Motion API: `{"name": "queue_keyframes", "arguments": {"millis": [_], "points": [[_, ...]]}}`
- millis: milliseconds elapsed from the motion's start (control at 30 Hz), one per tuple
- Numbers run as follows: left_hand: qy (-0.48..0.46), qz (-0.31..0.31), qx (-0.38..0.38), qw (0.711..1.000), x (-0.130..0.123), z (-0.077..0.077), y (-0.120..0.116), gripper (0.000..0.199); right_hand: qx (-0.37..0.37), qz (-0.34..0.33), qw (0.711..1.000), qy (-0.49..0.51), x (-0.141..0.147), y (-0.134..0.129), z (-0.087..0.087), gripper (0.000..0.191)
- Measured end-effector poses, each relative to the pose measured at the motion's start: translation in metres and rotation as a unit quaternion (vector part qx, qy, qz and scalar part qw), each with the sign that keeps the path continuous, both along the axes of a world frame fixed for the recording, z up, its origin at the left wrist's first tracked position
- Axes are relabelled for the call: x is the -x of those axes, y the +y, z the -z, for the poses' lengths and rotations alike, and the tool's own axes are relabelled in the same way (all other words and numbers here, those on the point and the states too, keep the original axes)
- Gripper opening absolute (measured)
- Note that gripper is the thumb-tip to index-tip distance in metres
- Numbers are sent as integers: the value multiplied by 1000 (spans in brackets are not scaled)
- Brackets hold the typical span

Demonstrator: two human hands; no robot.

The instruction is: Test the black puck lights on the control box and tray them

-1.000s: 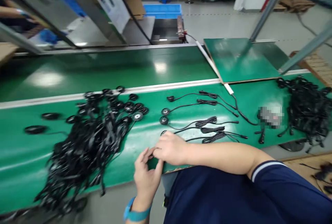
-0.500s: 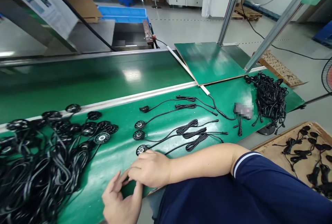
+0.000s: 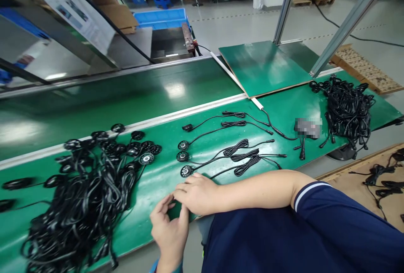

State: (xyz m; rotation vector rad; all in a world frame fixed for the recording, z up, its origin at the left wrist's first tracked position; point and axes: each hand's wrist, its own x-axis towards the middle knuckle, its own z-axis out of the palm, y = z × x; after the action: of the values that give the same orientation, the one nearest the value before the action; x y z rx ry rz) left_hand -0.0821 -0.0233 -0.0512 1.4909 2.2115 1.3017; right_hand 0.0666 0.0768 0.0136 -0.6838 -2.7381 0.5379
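Note:
My right hand [image 3: 197, 194] rests at the front edge of the green table [image 3: 142, 222], its fingers bent over and their tips hidden. Just left of it, my left hand [image 3: 170, 224] has thumb and fingers apart, with fingertips touching or very near my right hand. Nothing shows between them. Beyond my right hand lies a round black part with a cable [image 3: 187, 171], one of several laid in a row. Left of my hands is a large heap of black cables [image 3: 85, 201] with round heads.
A second cable pile [image 3: 349, 108] lies at the right end. Near it is a blurred-out object [image 3: 307, 128] with short leads. Behind are a green board [image 3: 265, 68], a belt [image 3: 126, 100] and metal posts. A cardboard box [image 3: 353, 180] with cables stands at lower right.
The view has shifted, so the table, cables and both hands appear further right. The hands keep nearly the same pose, close together. More of the left heap shows.

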Motion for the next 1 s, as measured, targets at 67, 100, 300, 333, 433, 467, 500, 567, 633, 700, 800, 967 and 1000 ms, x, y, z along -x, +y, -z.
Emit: {"name": "queue_keyframes", "arguments": {"millis": [67,100,300,333,433,467,500,567,633,700,800,967,1000], "points": [[15,3,-2,1000,0,-1,0,62,27,-3,1000,-12,0,2,-5,22],[21,1,-3,1000,-1,-1,-1,61,43,-6,999,-15,0,4,-7,20],[1,2,-9,1000,-6,-7,0,61,110,-13,994,-23,-2,13,-18,10],[-2,2,-7,1000,-6,-8,0,61,108,-14,994,-22,-2,14,-20,8],[5,5,0,1000,-5,-11,0,62,78,-8,997,-14,-3,12,-22,10],[6,7,3,1000,-4,-12,0,62,69,-2,998,-12,-3,10,-23,12],[5,10,5,1000,-2,-13,0,62,62,5,998,-13,-3,9,-23,14],[-4,19,14,1000,2,-15,1,63,48,16,998,-23,-3,5,-24,15],[-10,26,23,999,6,-17,2,66,26,22,999,-27,-2,2,-26,16],[-13,32,30,999,8,-19,3,68,7,20,1000,-23,-3,1,-28,16],[-36,30,30,998,6,-21,4,69,19,-3,1000,-16,-5,6,-29,15],[-81,17,37,996,2,-20,8,69,134,12,990,-38,0,16,-22,8],[-81,19,38,996,2,-20,9,69,143,33,989,-36,2,15,-20,8]]}}
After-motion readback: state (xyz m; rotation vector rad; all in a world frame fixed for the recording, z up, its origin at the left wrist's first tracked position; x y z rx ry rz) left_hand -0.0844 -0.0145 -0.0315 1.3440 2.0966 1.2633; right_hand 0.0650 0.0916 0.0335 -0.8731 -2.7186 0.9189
